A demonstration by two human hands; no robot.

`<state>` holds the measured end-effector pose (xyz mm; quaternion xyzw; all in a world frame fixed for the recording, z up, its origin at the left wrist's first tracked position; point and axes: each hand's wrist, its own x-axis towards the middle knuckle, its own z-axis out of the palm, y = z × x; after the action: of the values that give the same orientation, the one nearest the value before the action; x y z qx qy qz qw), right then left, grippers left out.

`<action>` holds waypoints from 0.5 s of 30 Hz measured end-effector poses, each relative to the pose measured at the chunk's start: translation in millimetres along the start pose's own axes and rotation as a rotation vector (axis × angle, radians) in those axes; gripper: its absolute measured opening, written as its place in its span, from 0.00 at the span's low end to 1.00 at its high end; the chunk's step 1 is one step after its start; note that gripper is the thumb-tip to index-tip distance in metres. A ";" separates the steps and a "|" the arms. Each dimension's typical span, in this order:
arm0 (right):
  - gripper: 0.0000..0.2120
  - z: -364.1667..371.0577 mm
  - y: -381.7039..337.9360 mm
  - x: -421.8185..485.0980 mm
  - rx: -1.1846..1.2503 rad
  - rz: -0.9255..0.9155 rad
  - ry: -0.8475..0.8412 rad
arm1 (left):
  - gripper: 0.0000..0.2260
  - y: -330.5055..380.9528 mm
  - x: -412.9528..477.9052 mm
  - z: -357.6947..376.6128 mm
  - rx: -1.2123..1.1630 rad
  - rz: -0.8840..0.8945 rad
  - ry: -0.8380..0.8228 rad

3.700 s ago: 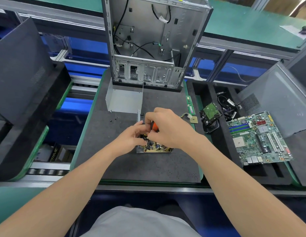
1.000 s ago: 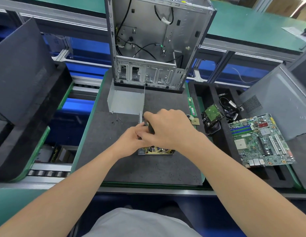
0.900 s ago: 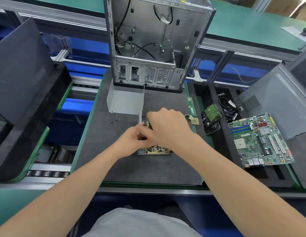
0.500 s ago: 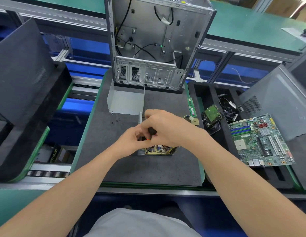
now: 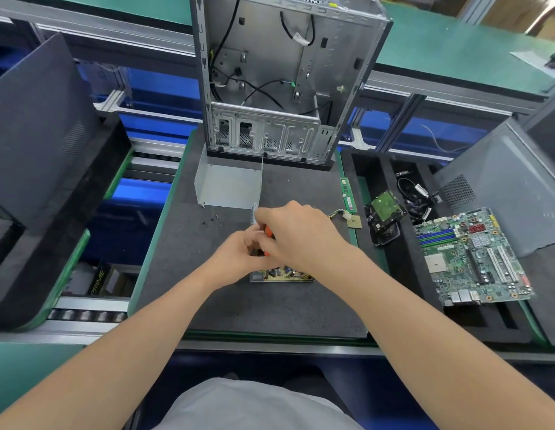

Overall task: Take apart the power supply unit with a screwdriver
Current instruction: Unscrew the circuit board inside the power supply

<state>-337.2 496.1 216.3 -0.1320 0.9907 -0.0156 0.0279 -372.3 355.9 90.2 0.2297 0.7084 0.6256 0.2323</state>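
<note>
The opened power supply unit (image 5: 282, 274) lies on the dark mat (image 5: 270, 305), its yellowish circuit board showing at the near edge under my hands. My right hand (image 5: 298, 234) grips the orange and black handle of a screwdriver (image 5: 268, 232), held upright over the unit. My left hand (image 5: 239, 256) curls its fingers around the lower part of the screwdriver, right beside the right hand. The tip and the screw are hidden. The unit's grey metal cover (image 5: 229, 187) stands apart behind it.
An empty computer case (image 5: 282, 88) stands upright at the mat's far end. Small black screws (image 5: 209, 220) lie left of the unit. To the right are RAM sticks (image 5: 347, 193), a CPU (image 5: 354, 222), a hard drive (image 5: 386, 207), cables and a motherboard (image 5: 471, 259). Dark side panels lean at both sides.
My right hand has turned on the screwdriver handle, so the orange part shows again. Both hands stay over the same spot on the unit.
</note>
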 end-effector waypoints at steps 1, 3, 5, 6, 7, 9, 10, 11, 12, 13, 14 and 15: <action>0.04 -1.5 1.9 -0.4 0.053 -0.026 -0.022 | 0.05 -0.7 -1.0 -0.6 0.005 0.001 -0.004; 0.05 -4.6 4.8 -1.6 0.160 -0.091 -0.083 | 0.07 -0.5 -2.0 -3.3 0.010 -0.009 -0.007; 0.06 -7.0 7.0 -3.1 0.246 -0.137 -0.135 | 0.10 -2.7 -1.8 -5.6 0.008 -0.007 -0.018; 0.07 -7.2 8.0 -3.6 0.269 -0.144 -0.143 | 0.12 -3.8 -1.6 -6.7 0.011 -0.004 -0.031; 0.06 -6.7 9.1 -4.1 0.281 -0.145 -0.139 | 0.14 -4.3 -1.5 -7.9 0.016 -0.003 -0.046; 0.06 -5.1 10.6 -4.9 0.288 -0.142 -0.114 | 0.17 -3.3 -0.9 -10.2 0.024 0.005 -0.078; 0.06 -4.8 11.2 -5.5 0.297 -0.134 -0.102 | 0.19 -2.6 -0.6 -11.2 0.027 0.015 -0.092; 0.06 -5.4 11.9 -6.0 0.310 -0.125 -0.092 | 0.21 -1.8 -0.3 -12.3 0.025 0.026 -0.101; 0.06 -6.4 12.8 -6.2 0.324 -0.116 -0.085 | 0.22 -1.8 0.2 -13.4 0.022 0.038 -0.111; 0.07 -7.6 13.9 -6.6 0.331 -0.109 -0.079 | 0.24 -2.2 0.5 -14.2 0.019 0.049 -0.118; 0.06 -9.1 15.1 -6.9 0.331 -0.104 -0.075 | 0.26 -2.9 0.9 -14.6 0.017 0.059 -0.121; 0.06 -10.2 15.9 -7.3 0.326 -0.099 -0.070 | 0.28 -3.8 1.1 -14.8 0.018 0.065 -0.121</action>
<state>-334.9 513.6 226.2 -0.1748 0.9658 -0.1727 0.0828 -382.4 344.7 88.0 0.2920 0.6907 0.6116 0.2522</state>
